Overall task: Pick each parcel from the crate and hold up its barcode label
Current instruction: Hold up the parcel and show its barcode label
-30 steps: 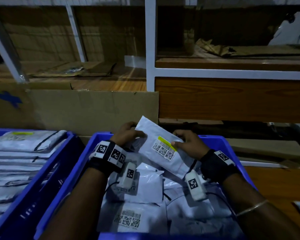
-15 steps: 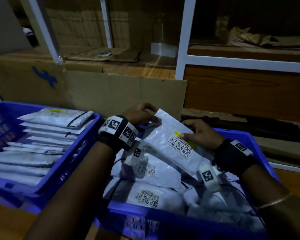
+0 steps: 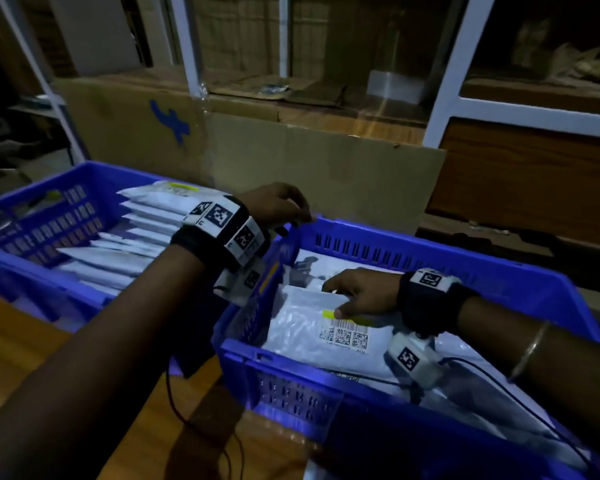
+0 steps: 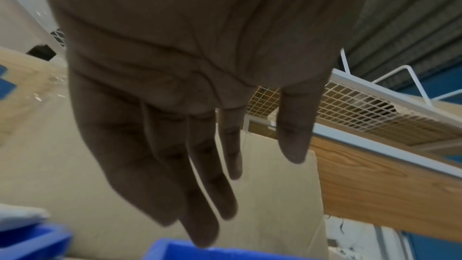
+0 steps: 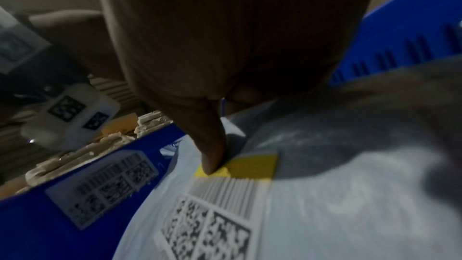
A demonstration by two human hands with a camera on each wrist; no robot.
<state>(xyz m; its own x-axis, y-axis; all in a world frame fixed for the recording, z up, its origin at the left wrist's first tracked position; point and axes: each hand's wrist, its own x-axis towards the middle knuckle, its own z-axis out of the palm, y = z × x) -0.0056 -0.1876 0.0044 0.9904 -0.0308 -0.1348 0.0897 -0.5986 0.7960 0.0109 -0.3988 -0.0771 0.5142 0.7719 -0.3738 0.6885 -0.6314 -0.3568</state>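
Parcels, white plastic mailers (image 3: 118, 258), already filled the left blue plastic crate (image 3: 32, 237); many remained in the right blue crate (image 3: 465, 258). Right hand (image 3: 361, 292) pinched a white mailer with barcode label (image 3: 312, 327), not yet lifted. Left hand (image 3: 278, 206) hung empty, fingers slack.

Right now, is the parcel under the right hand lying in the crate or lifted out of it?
In the crate. The parcel lies label-up among the others inside the blue crate; the right hand rests on its top edge, thumb on the yellow strip.
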